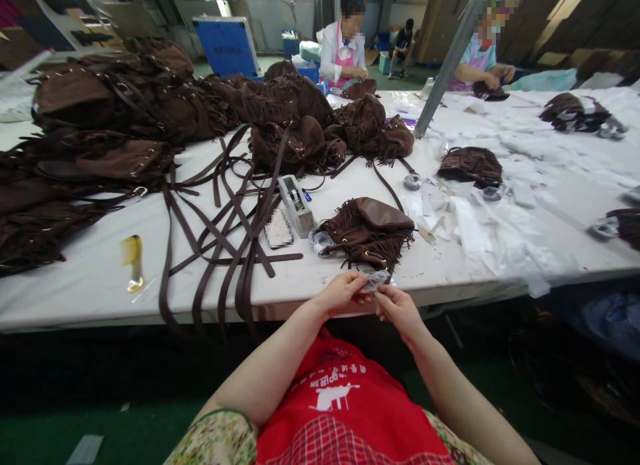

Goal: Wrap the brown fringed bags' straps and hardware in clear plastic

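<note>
One bag [373,233] near, contents hidden; both hands [345,289] [399,310] pinch plastic [375,279]

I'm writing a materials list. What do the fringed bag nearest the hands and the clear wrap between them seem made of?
Fringed bag: matte brown, probably suede or imitation, judging by its dull surface and limp fringe; the smoother flap, softly shiny, may be leather. Clear wrap: likely thin, glossy plastic film, crinkled and translucent.
</note>
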A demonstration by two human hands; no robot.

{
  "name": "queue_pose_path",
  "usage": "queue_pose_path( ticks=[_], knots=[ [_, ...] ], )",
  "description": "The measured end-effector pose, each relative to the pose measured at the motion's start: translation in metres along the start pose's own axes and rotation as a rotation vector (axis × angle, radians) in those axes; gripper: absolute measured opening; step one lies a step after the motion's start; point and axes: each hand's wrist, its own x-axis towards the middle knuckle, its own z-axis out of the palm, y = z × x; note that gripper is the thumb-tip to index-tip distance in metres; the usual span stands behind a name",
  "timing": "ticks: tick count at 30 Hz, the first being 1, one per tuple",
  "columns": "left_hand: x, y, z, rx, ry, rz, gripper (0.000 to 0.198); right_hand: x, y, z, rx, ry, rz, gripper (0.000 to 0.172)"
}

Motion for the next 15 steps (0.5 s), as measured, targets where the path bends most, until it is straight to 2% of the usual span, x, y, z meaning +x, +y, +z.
queue_pose_path(
  ticks=[2,5,7,10,12,13,15],
  knots=[
    [0.001,-0.006,0.005,0.062,0.024,0.059,0.054,0.008,0.003,0.004,-0.005,0.021,-0.010,0.035],
    [0.002,-0.012,0.009,0.164,0.142,0.146,0.052,0.015,0.007,0.006,-0.058,0.046,-0.017,0.033],
    [0.001,-0.012,0.007,0.248,0.218,0.167,0.050,0.013,0.007,0.004,-0.154,0.041,-0.073,0.031],
    [0.001,-0.008,-0.001,0.360,0.294,0.204,0.049,0.004,-0.001,-0.005,-0.400,0.171,-0.301,0.024],
    [0.001,-0.005,-0.007,0.425,0.275,0.219,0.048,-0.001,-0.013,-0.011,-0.573,0.251,-0.491,0.021],
    [0.001,-0.004,-0.009,0.455,0.247,0.220,0.047,-0.002,-0.019,-0.014,-0.650,0.219,-0.562,0.027],
    [0.002,0.000,-0.012,0.498,0.174,0.220,0.045,0.001,-0.033,-0.019,-0.796,0.006,-0.640,0.044]
  ],
)
